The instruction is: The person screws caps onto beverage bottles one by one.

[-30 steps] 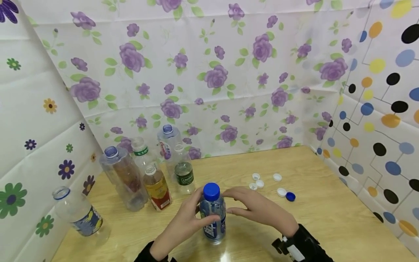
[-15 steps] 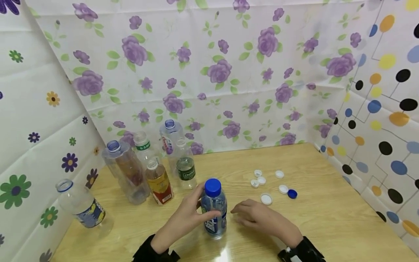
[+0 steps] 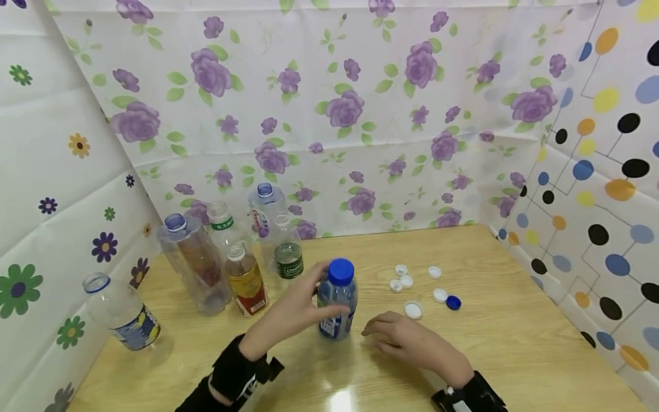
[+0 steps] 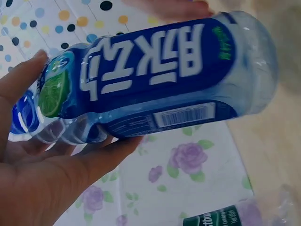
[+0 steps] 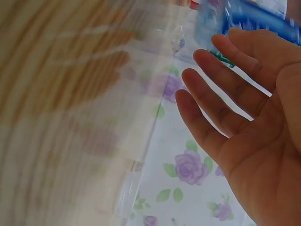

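Note:
In the head view, my left hand (image 3: 296, 312) grips a clear plastic bottle (image 3: 337, 312) that stands nearly upright, with a blue cap (image 3: 341, 271) on its mouth. The thumb crosses the near side while the other fingers reach behind it, partly hidden. Its blue label (image 4: 155, 63) with white characters and a lime picture fills the left wrist view. To the right of the bottle, my right hand (image 3: 409, 340) hovers low over or rests on the table, holding nothing. Spread, relaxed fingers (image 5: 202, 117) show in the right wrist view. A larger white cap (image 3: 413, 310) lies just beyond it.
Several uncapped bottles cluster at the back left, including a tall clear one (image 3: 193, 266), one with a yellow-red label (image 3: 247, 286) and one with a green label (image 3: 289, 260). Another bottle (image 3: 128, 317) stands far left. Small white caps (image 3: 401, 269) and a blue cap (image 3: 453, 302) lie right on the table (image 3: 525, 343).
My right hand has moved away from the bottle, down and right, and the larger white cap has come into view. My left hand has carried the bottle up and away in the head view.

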{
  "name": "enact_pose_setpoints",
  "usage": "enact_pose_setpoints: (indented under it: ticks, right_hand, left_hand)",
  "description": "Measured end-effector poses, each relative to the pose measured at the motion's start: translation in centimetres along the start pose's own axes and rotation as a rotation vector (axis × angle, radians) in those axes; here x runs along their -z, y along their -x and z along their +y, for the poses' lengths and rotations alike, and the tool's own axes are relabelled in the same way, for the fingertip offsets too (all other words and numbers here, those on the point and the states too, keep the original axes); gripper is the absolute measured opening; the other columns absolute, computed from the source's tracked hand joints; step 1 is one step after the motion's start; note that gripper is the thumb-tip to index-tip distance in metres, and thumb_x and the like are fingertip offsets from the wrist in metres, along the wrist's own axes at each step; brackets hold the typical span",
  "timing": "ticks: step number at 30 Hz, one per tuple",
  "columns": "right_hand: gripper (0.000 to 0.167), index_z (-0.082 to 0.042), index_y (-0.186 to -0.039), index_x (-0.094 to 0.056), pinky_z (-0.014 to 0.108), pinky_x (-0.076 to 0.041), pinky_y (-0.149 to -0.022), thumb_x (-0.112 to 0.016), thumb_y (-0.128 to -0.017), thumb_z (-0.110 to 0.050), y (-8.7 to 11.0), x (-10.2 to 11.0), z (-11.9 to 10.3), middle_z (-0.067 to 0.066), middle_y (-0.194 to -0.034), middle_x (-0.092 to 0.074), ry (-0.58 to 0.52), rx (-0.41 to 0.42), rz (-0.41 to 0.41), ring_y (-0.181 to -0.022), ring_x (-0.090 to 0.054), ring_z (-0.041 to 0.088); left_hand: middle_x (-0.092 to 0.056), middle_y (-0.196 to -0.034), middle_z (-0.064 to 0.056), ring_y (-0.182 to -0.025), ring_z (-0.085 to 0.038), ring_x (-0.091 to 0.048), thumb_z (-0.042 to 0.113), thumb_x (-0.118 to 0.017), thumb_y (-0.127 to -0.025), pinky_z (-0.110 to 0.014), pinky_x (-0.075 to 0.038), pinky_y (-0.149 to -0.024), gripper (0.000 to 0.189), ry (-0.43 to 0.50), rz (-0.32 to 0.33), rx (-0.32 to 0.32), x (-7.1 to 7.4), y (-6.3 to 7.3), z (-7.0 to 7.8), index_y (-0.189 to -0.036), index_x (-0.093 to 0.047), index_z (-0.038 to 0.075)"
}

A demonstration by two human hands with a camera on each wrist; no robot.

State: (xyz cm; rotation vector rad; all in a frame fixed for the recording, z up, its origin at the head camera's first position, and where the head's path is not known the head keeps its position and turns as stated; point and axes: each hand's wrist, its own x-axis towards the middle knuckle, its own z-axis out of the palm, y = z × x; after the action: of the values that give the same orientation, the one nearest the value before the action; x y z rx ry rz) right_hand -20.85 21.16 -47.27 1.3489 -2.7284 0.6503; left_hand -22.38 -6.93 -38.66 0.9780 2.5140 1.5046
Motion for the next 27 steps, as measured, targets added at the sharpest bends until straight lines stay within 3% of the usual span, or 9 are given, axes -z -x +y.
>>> enact_pose_setpoints:
  ticks: [5,12,15,21,27]
  right_hand:
    - [0.025,-0.013,-0.124,-0.07,0.034,-0.057,-0.094,-0.067,-0.1,-0.012,0.2,0.4,0.1,-0.001,-0.123,-0.067,0.006,0.023,0.022,-0.114,-0.064,0.019]
    - [0.022,-0.013,-0.122,-0.071,0.035,-0.058,-0.092,-0.067,-0.1,-0.011,0.7,1.2,0.4,-0.002,-0.121,-0.068,0.016,0.007,0.036,-0.112,-0.065,0.019]
    - [0.022,-0.012,-0.12,-0.071,0.036,-0.057,-0.092,-0.067,-0.099,-0.008,0.7,1.4,0.4,-0.002,-0.12,-0.068,0.03,0.011,0.052,-0.111,-0.064,0.019]
    - [0.022,-0.012,-0.117,-0.072,0.037,-0.057,-0.091,-0.07,-0.096,-0.005,0.7,1.4,0.6,-0.001,-0.118,-0.068,0.066,0.024,0.085,-0.109,-0.064,0.019]
    - [0.023,-0.013,-0.118,-0.071,0.036,-0.057,-0.091,-0.07,-0.096,-0.007,0.6,1.2,0.6,-0.001,-0.12,-0.067,0.064,0.033,0.087,-0.11,-0.063,0.019]
  left_hand:
    - [-0.051,-0.146,-0.011,-0.135,-0.028,-0.052,0.03,-0.08,-0.09,-0.046,-0.048,-0.108,0.08,-0.103,0.135,-0.035,-0.1,-4.2,-1.0,-0.155,-0.036,0.012]
    - [-0.048,-0.148,-0.015,-0.136,-0.031,-0.05,0.029,-0.076,-0.094,-0.048,-0.047,-0.109,0.079,-0.062,0.326,0.056,-1.2,-10.9,-4.5,-0.156,-0.032,0.008]
    - [-0.043,-0.152,-0.014,-0.139,-0.028,-0.046,0.032,-0.072,-0.097,-0.043,-0.044,-0.112,0.08,-0.042,0.379,0.095,-1.4,-13.0,-6.2,-0.159,-0.027,0.009]
    - [-0.036,-0.158,-0.017,-0.145,-0.03,-0.039,0.034,-0.07,-0.097,-0.04,-0.036,-0.118,0.084,-0.044,0.438,0.151,-1.7,-14.7,-8.1,-0.16,-0.022,0.007]
    - [-0.022,-0.166,-0.016,-0.152,-0.03,-0.026,0.042,-0.067,-0.098,-0.042,-0.028,-0.122,0.093,-0.017,0.366,0.192,-1.6,-14.5,-7.7,-0.164,-0.01,0.01]
